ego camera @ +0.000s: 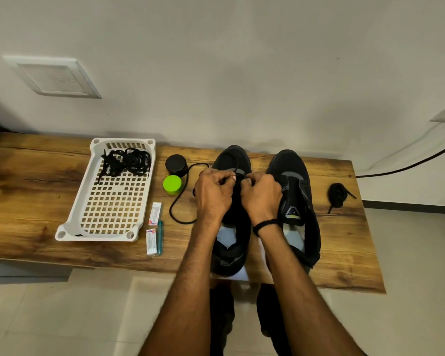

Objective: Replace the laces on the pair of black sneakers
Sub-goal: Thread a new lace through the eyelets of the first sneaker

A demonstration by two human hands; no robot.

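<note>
A person's left hand [212,194] and right hand [261,199] pinch a black lace [180,201] over a black sneaker [231,160] on a wooden counter [36,176]. The lace's slack loops leftward. A second sneaker [293,176] sits just beside it, a white basket [72,222] of tangled laces [129,161] at far left, a coiled lace [337,195] at right.

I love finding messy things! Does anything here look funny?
A little. The black lace pinched by the left hand and right hand trails off the left sneaker in a loose loop across the table. The right sneaker has no lace, its tongue flopped open. Laces lie tangled in the white basket.
</note>
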